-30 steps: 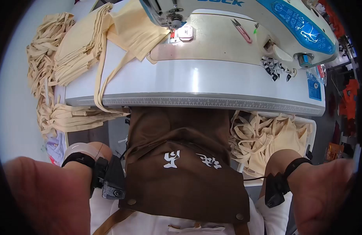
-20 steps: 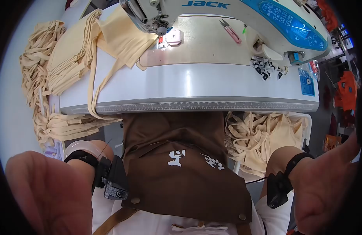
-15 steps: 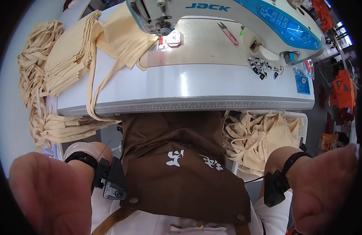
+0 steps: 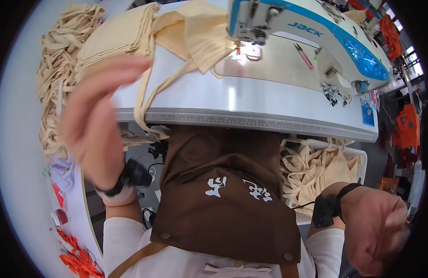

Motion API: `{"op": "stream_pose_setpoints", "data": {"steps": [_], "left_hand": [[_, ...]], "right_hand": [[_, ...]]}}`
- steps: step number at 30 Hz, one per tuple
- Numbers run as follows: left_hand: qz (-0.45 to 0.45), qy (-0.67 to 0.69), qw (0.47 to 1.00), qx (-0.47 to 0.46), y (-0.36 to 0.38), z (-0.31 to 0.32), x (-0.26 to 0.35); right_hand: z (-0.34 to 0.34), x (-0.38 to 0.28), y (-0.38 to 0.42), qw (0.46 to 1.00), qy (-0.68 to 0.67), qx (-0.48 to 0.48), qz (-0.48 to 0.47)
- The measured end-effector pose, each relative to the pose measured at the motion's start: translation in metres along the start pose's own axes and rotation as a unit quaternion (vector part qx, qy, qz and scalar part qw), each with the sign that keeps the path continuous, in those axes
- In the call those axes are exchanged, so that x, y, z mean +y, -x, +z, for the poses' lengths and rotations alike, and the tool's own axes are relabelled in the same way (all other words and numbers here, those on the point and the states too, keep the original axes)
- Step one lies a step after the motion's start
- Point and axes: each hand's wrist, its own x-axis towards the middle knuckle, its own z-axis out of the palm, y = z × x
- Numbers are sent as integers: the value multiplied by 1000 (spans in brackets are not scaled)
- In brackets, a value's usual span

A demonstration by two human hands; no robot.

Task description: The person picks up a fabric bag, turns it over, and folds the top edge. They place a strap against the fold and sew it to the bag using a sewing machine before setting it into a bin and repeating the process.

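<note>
While the right hand stays low beside the apron, the left hand has swung up from the lower edge of the view to the left end of the bench. It is blurred, and it now lies in front of the stack and close beside the strap; whether it touches either cannot be told. Its fingers reach out, slightly bent, away from the palm, with nothing seen in them.

The right hand, whose palm showed a moment ago, has turned and curled inward. Some of its fingers are hidden, so how tightly they close cannot be told; no object shows in it. The bin of sewn cloth is the nearest thing to it.

The view has turned to the left too, bringing in more of the red pieces at lower left. The cloth piece has kept its place between the stack and the machine, one corner near the needle, its strap hanging over the bench edge. Neither hand is on it, so the sewing appears to be paused, with the left hand much nearer to it than the right. The snips and labels remain untouched.
</note>
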Motion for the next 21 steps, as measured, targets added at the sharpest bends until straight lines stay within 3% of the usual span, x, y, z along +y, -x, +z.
{"op": "stream_pose_setpoints", "data": {"steps": [2, 4, 7, 8, 10, 14, 17, 19, 21], "left_hand": [[-120, -47, 990, -55, -5, -1, -26], [-181, -110, 971, -111, -2, -1, -73], [-205, -106, 965, -124, 2, 10, -148], [-205, -131, 960, -136, -1, 16, -164], [-260, -120, 948, -138, -10, 33, -183], [-316, -108, 915, -226, -32, 60, -220], [-370, -59, 902, -217, -34, 65, -255], [-379, 90, 918, -81, -30, 65, -261], [-417, 229, 880, 13, -28, 63, -258]], "right_hand": [[11, 12, 13, 998, -22, 67, -1], [46, 36, 21, 991, -12, 86, 100], [76, 70, 38, 952, 144, -7, 271], [82, 86, 45, 946, 172, -66, 265], [97, 102, 64, 901, 73, -68, 422], [123, 132, 88, 813, 31, -142, 564], [129, 153, 106, 761, -11, -207, 615], [135, 166, 117, 755, -12, -236, 612], [144, 177, 126, 768, 2, -250, 589]]}}
